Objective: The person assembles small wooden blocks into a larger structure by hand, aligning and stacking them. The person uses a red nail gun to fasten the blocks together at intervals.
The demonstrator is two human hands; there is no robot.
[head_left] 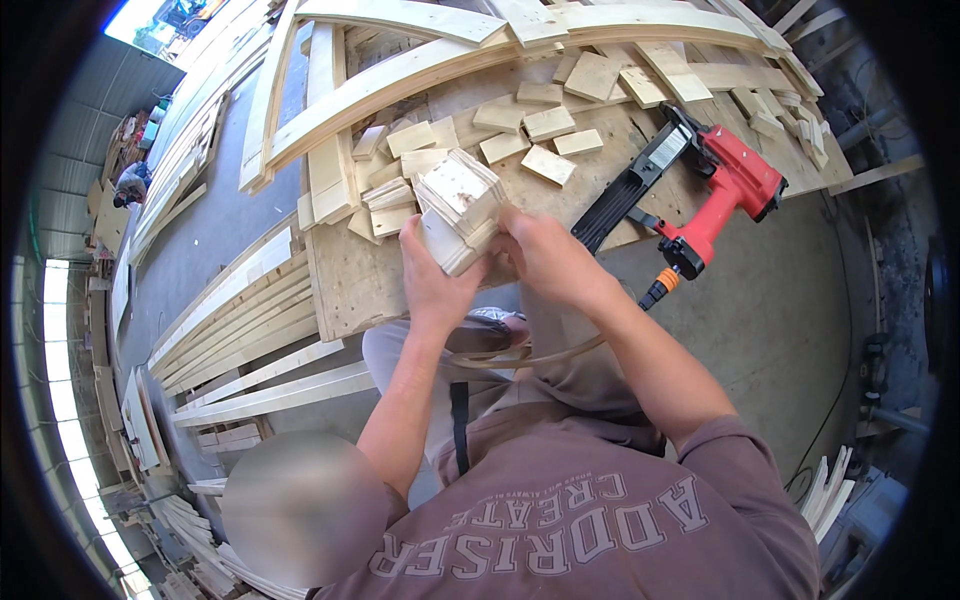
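Observation:
Both my hands hold a stack of small wooden blocks (458, 190) at the near edge of the workbench (350, 290). My left hand (436, 275) grips it from the left and below, its fingers wrapped round the lower pieces. On the other side my right hand (545, 255) presses the stack with its fingers bent, and some fingertips are hidden behind the wood. Just to the right, a red and black nail gun (720, 195) lies on the bench, its long black magazine (625, 190) pointing toward my right hand. An air hose (570, 352) runs from its orange fitting across my lap.
Loose wooden blocks (550, 123) lie scattered over the bench. Behind them rests a large timber frame (390, 80) with a slanted brace. Long boards (240, 310) are stacked on the left. A person (132, 185) is bent over far off at the left. Concrete floor (770, 340) shows at the right.

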